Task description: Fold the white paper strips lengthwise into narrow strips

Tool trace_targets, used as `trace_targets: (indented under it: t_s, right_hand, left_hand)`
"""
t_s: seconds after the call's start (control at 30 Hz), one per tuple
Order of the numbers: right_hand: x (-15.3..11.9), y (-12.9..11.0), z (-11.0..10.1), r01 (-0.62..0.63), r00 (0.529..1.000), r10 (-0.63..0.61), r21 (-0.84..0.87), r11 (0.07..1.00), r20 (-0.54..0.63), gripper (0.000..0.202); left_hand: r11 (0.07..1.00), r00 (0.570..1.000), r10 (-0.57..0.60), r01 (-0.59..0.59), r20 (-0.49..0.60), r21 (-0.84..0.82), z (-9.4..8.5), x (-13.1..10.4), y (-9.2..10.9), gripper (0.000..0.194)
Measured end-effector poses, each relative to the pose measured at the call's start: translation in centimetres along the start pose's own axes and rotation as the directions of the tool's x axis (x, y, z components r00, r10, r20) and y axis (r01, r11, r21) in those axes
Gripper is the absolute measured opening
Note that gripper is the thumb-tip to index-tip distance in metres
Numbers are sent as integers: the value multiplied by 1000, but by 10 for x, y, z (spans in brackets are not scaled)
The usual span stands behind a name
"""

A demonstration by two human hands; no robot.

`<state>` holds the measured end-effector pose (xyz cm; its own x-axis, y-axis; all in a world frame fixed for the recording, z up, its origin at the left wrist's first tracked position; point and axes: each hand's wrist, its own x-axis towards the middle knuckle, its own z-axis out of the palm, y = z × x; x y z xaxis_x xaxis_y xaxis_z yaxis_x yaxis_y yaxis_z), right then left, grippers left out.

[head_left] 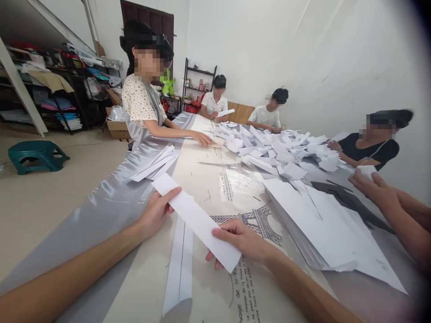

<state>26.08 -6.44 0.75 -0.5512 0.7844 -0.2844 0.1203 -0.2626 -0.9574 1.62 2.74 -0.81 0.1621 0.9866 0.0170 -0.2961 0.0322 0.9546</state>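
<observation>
Between my two hands a long white strip of folded paper [197, 220] is held above the table, slanting down to the right. My left hand [157, 211] pinches its upper left end, thumb on top. Near the lower right end, my right hand [235, 240] grips it with the thumb above and fingers beneath. Under it, another long white paper strip [178, 269] with a lengthwise line lies on the tablecloth [148, 287], which is printed with Eiffel Towers and writing. Farther left rests a small stack of folded white strips [156, 163].
A stack of large white sheets [313, 224] lies to the right. Beyond it spreads a heap of folded white papers [269, 148]. Several people sit or stand around the table; a co-worker's hands [377, 188] hold paper at right. A green stool [37, 157] stands on the left floor.
</observation>
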Motion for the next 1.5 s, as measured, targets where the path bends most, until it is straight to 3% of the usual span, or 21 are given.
trace_targets:
  t_s: [0.1,0.17,0.3,0.4,0.5,0.63,0.9,1.13,1.3,1.5]
  right_hand:
    - [0,3,-3,4,1000,-4,-18,1000,6,50]
    - [0,4,-4,3,1000,-3,-30,1000,7,50]
    - [0,4,-5,23,1000,-23,-59,998,0,49]
    - [1,2,-3,37,999,-37,-79,996,-3,49]
    - [2,0,-1,36,999,-37,-60,998,-9,48]
    - [3,-2,1,58,998,-58,-53,997,-5,49]
    - [2,-2,-1,68,997,-66,-67,995,29,52]
    - [-1,-4,-1,4,999,-8,-128,992,-32,58]
    - [-3,-2,-8,33,985,-74,-250,968,-155,63]
    - [-9,-5,-17,67,971,-116,-228,971,-208,61]
  left_hand:
    - [1000,1000,-1,1,5,-12,0,1,2,42]
    - [1000,998,-8,6,68,30,1,-1,2,42]
    - [937,938,-75,-49,337,345,-1,-8,0,44]
    - [870,905,-97,-125,415,476,-3,-12,-1,45]
    - [917,929,-55,-98,366,387,-4,-9,-2,45]
    - [975,976,24,-71,217,212,-5,-1,-3,50]
    - [997,997,27,-32,74,77,-6,6,0,46]
    - [999,995,45,-46,-85,-17,-9,10,5,40]
    - [997,986,65,-70,-157,-29,-16,17,3,38]
    - [993,965,111,-117,-236,-10,-20,24,5,35]
